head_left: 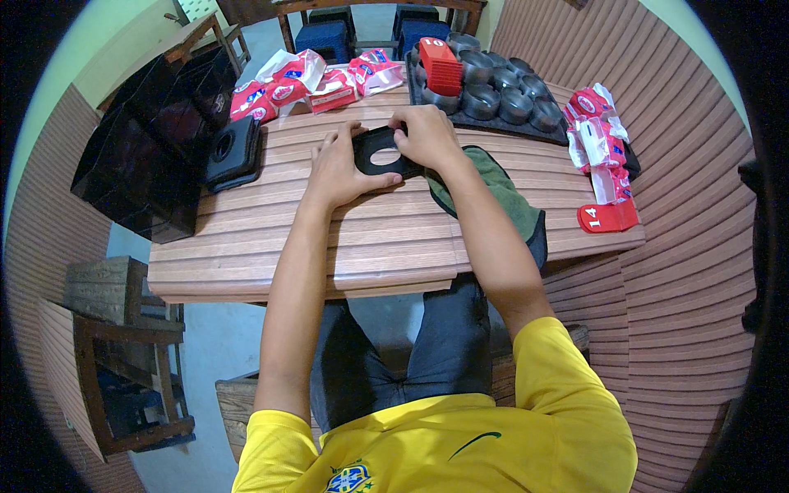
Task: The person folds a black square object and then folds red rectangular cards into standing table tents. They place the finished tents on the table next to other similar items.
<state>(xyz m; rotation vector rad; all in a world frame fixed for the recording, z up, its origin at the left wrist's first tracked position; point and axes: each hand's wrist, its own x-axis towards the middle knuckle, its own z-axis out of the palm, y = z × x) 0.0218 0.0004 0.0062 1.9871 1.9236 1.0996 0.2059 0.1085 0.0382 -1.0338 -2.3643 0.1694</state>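
Note:
A flat black panel [376, 166] with a rounded hole in its middle is held between my two hands over the table. My left hand [335, 170] grips its left side, thumb along the near edge and fingers toward the far corner. Curled over its right far side is my right hand [429, 135], whose fingertips are partly hidden. Under my right forearm lies a green cloth [496, 191] with a dark border. Similar black panels [233, 154], the top one with a hole, are stacked at the left.
Large black boxes [148, 156] stand on the left edge. Red and white tissue packs [283, 86] lie at the back, with more tissue packs [600, 140] at the right. A dark tray [538, 134] carries several grey round cups and red number tags; another red tag [606, 218] lies near right.

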